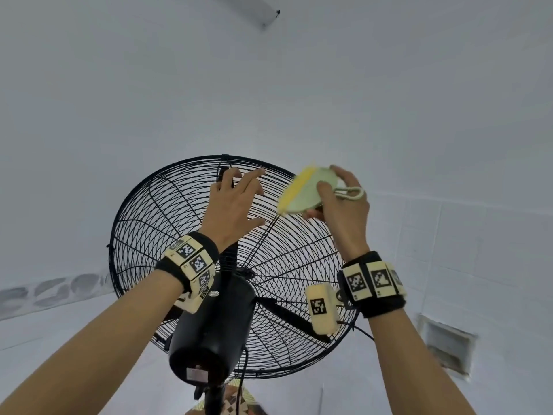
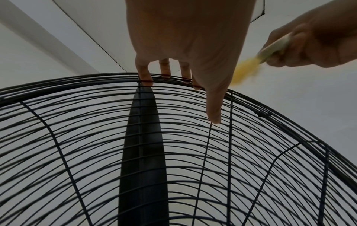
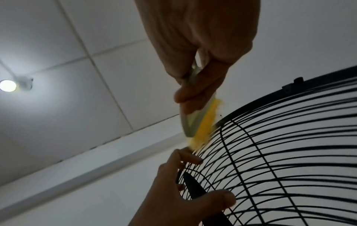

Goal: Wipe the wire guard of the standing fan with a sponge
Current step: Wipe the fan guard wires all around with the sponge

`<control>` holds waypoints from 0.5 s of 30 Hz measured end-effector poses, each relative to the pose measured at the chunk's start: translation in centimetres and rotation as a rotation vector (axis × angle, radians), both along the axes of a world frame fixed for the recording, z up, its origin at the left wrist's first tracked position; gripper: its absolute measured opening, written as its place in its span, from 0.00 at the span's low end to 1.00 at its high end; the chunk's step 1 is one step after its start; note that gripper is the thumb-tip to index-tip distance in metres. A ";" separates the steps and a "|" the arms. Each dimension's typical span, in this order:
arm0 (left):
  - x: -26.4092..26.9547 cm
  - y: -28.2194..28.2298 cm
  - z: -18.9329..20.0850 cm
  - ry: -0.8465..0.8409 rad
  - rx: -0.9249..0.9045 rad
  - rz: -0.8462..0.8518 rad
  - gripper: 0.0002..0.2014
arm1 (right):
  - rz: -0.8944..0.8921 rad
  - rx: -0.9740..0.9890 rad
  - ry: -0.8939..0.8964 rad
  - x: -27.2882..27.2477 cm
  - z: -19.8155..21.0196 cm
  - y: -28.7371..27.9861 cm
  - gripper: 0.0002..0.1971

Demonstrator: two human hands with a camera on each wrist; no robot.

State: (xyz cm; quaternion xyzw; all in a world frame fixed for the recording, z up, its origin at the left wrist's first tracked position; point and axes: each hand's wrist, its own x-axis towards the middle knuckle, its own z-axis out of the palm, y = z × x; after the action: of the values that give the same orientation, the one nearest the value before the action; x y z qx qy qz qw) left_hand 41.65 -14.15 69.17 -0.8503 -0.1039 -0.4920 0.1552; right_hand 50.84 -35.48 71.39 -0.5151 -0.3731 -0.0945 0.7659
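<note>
With the left hand (image 1: pixel 232 205) spread, fingers resting on the guard's (image 1: pixel 143 211) top rim, the right hand (image 1: pixel 341 202) pinched the sponge (image 1: pixel 302 190) against its upper edge, so most of the wires apparently remained unwiped.

Open air above the guard, crowded rim below

The wire guard (image 1: pixel 191 235) is too closely barred for a hand to pass through — a blade (image 2: pixel 142 137) stands just behind the wires. Along the top rim, the left hand (image 1: pixel 232 205) rests spread on the wires, and the right hand (image 1: pixel 344 205) with the sponge (image 1: pixel 302 190) sits just beside it (little gap between them). Above and to both sides — bare wall (image 1: pixel 299 85). The motor housing (image 1: pixel 209 330) blocks the centre.
</note>
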 end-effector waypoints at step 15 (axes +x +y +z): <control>0.2 0.2 -0.2 -0.027 0.002 -0.006 0.33 | -0.057 -0.014 -0.196 -1.8 -5.7 2.5 0.34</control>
State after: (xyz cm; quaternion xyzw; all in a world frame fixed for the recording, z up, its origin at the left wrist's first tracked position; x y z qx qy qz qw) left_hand 41.88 -13.92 68.97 -0.8437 -0.1028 -0.5042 0.1531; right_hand 49.02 -33.00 65.68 -0.5191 -0.4322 -0.1634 0.7191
